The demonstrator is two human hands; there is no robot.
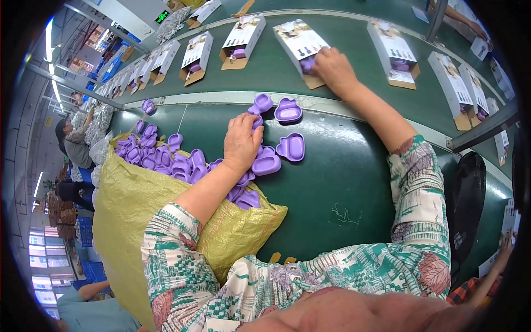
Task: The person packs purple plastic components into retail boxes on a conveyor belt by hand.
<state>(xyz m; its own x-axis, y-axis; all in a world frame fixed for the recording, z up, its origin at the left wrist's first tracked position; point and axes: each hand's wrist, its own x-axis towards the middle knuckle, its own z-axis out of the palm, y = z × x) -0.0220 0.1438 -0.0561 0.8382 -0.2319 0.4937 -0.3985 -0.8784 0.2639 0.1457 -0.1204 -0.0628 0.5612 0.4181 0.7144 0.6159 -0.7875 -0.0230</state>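
My left hand [241, 143] is closed around a small purple plastic dish [257, 123] at the edge of a pile of purple dishes [160, 157]. Its fingertips partly cover that piece. Up on the conveyor, my right hand [334, 67] has its fingers curled over the open near end of a white printed box [298, 37]. A blurred purple piece [307, 65] shows in that opening, beside my thumb. Just right of my left hand, a shallow purple dish [288, 110] and another dish [291, 147] lie on the green table, hollow side up.
The pile spills from a yellow woven sack [138, 216] on the left. More open boxes with purple pieces, such as one box [243, 39], line the green conveyor [348, 77]. A metal rail [213, 98] separates it from the table. At right are a black bag [467, 205] and a metal post [481, 133].
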